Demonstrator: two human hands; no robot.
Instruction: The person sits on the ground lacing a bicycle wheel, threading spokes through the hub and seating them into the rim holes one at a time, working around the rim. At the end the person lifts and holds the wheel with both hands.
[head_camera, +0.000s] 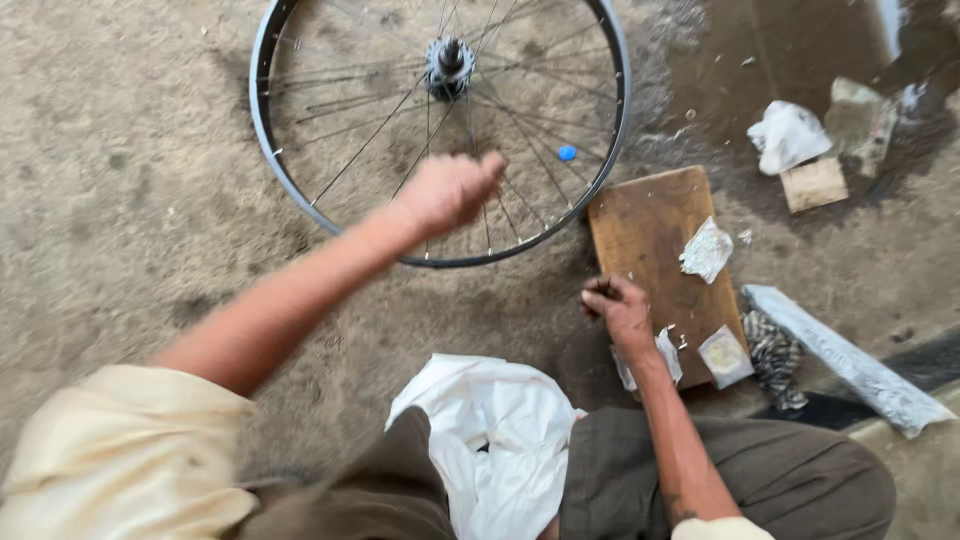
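Small clear packets (707, 249) are lying on a wooden board (645, 225) at centre right, a long silvery wrapped package (850, 362) is resting at lower right, a crumpled white bag (788, 136) is sitting at upper right, and a large white plastic bag (495, 430) is lying at bottom centre.

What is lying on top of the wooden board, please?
On the board lie two crumpled wrappers, small scraps, and the right hand. Whatever that hand covers is hidden.
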